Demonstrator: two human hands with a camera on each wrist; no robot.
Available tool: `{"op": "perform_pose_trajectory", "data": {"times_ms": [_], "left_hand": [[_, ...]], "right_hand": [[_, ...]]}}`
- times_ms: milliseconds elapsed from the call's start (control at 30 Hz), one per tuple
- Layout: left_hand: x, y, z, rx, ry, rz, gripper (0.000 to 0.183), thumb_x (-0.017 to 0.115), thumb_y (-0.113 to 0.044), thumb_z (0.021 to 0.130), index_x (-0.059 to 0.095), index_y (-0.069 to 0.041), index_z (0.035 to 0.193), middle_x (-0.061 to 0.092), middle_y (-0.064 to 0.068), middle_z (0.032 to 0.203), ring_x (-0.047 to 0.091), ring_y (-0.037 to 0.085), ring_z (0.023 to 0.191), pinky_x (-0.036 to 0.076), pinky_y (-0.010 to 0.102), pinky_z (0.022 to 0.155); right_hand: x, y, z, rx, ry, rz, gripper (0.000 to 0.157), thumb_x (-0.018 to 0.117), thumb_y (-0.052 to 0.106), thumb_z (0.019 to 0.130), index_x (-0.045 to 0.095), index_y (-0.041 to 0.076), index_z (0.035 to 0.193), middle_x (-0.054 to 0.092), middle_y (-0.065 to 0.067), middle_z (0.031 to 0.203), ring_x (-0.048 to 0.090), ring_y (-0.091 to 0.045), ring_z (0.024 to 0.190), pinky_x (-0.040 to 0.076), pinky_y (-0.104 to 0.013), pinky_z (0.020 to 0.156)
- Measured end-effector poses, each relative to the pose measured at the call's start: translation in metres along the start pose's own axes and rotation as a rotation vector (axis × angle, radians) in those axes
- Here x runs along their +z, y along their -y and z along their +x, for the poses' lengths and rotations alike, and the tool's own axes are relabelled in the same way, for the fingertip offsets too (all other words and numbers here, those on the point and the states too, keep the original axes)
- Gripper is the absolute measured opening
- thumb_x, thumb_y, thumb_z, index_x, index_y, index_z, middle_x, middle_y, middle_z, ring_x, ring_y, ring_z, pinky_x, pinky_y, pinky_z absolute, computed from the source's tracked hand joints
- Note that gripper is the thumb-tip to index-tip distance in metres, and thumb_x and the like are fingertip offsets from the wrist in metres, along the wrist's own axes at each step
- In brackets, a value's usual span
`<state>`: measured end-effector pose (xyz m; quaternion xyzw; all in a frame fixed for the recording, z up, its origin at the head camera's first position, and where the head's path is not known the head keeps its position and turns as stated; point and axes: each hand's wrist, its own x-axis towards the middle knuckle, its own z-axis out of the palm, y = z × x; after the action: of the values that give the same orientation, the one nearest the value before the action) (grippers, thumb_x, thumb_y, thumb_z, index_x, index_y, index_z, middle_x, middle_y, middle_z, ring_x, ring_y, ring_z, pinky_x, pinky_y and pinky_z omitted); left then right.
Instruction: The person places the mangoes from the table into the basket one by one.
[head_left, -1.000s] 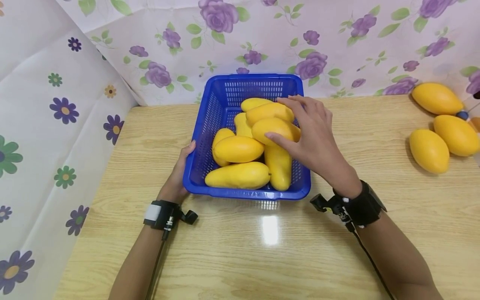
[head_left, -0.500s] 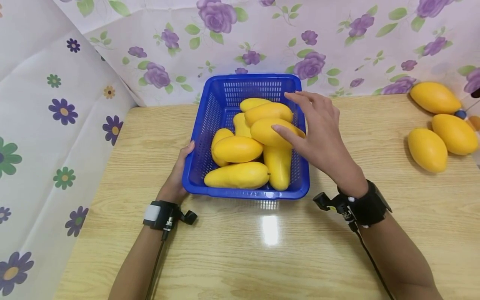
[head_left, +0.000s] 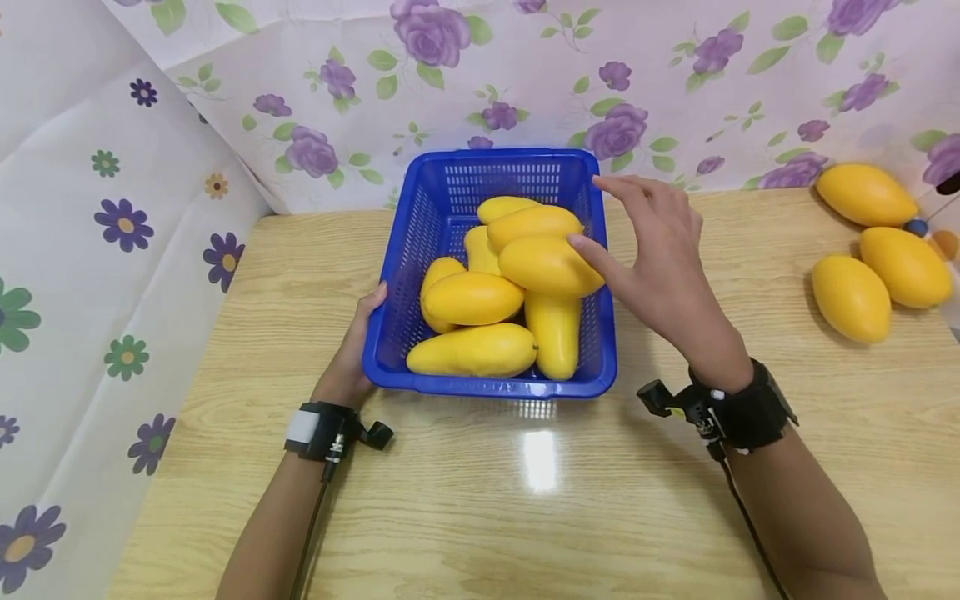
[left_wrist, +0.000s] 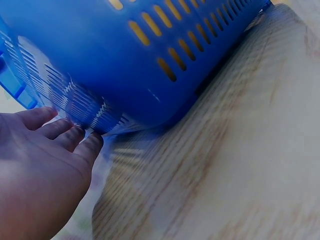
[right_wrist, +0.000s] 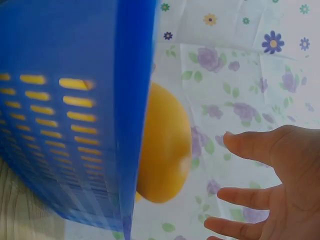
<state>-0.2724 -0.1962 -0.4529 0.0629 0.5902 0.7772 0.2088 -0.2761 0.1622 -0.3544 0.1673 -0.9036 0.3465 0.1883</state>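
A blue plastic basket (head_left: 489, 386) stands on the table, with several yellow mangoes in it. On the left, my left hand (head_left: 352, 346) rests against the basket's outer wall. In the left wrist view its fingers (left_wrist: 60, 132) lie fairly straight on the slotted side. My right hand (head_left: 660, 267) hovers over the basket's right rim, thumb and fingers spread, holding nothing. Closest to its thumb is the topmost mango (head_left: 551, 267). From the right wrist view, a gap shows between that hand (right_wrist: 270, 185) and the mango (right_wrist: 165, 145) bulging above the rim.
Several more yellow mangoes (head_left: 851, 298) lie at the table's far right, beside a small blue round thing (head_left: 917, 227) and an orange one. Flowered sheets (head_left: 525, 75) hang behind and on the left. A cable runs along each forearm from the wrist camera.
My right hand has drawn back to the right, away from the topmost mango, which stays on the pile. My left hand remains at the basket's side.
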Motion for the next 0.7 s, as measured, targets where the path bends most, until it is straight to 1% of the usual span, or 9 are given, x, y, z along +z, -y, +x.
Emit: {"op": "perform_pose_trajectory", "data": {"times_ms": [233, 433, 700], "left_hand": [[0.0, -0.001, -0.001, 0.005, -0.001, 0.009, 0.059, 0.033, -0.054, 0.101, 0.02, -0.038, 0.157, 0.025, 0.003, 0.159, 0.028, 0.028, 0.142, 0.022, 0.052, 0.113], [0.001, 0.0, 0.0, 0.014, 0.005, 0.004, 0.059, 0.032, -0.054, 0.102, 0.019, -0.04, 0.157, 0.023, 0.001, 0.16, 0.026, 0.028, 0.142, 0.02, 0.053, 0.114], [0.002, -0.001, 0.0, 0.017, 0.01, 0.004, 0.058, 0.032, -0.053, 0.102, 0.018, -0.039, 0.157, 0.022, 0.001, 0.16, 0.026, 0.028, 0.143, 0.02, 0.053, 0.114]], "right_hand": [[-0.007, -0.005, -0.001, 0.036, 0.001, 0.009, 0.063, 0.069, 0.039, 0.09, 0.049, 0.018, 0.146, 0.047, -0.01, 0.145, 0.031, -0.031, 0.136, 0.017, -0.053, 0.105], [-0.012, -0.011, 0.0, 0.052, -0.001, 0.012, 0.062, 0.069, 0.036, 0.09, 0.049, 0.017, 0.146, 0.047, -0.012, 0.145, 0.03, -0.032, 0.136, 0.015, -0.054, 0.107], [-0.022, -0.02, 0.0, 0.106, -0.015, 0.028, 0.062, 0.069, 0.034, 0.091, 0.049, 0.018, 0.147, 0.045, -0.015, 0.145, 0.03, -0.034, 0.135, 0.012, -0.053, 0.107]]}}
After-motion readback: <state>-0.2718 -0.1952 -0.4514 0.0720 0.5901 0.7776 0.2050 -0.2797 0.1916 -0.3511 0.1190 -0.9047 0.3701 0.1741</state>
